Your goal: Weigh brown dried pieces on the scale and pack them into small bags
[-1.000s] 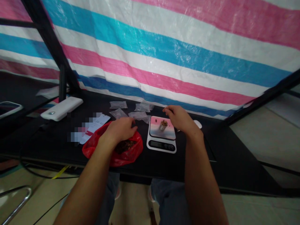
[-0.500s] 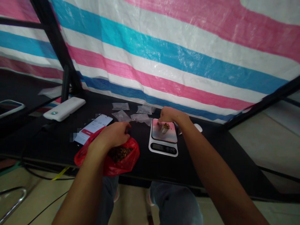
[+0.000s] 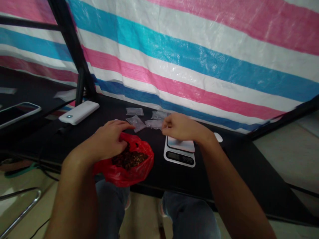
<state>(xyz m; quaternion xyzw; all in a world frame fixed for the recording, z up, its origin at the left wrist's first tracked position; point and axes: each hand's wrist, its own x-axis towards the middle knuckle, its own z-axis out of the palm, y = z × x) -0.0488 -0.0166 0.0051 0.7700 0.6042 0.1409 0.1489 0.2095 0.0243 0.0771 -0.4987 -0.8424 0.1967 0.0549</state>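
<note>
A red plastic bag (image 3: 146,167) stands with its mouth open and dark brown, grainy bits (image 3: 131,160) inside. At its far left edge is my left hand (image 3: 109,138), its thumb and forefinger apart with red plastic between them. Over the far part of a white kitchen scale (image 3: 179,158), my right hand (image 3: 180,126) has its fingers curled together; what they hold, if anything, is hidden. The small cup on the scale is out of sight. Small clear bags (image 3: 136,122) lie between the hands, beyond the red bag.
On the left are a white power bank (image 3: 79,113) and a phone (image 3: 18,113). A white rounded object (image 3: 218,137) sits right of the scale. A striped plastic sheet (image 3: 184,79) hangs behind the black table (image 3: 159,179), between dark frame bars (image 3: 69,39).
The view has shifted left. My left hand has spread its fingers and moved back from the bag's mouth. My right hand now covers the cup's place on the scale. The lit phone is hidden.
</note>
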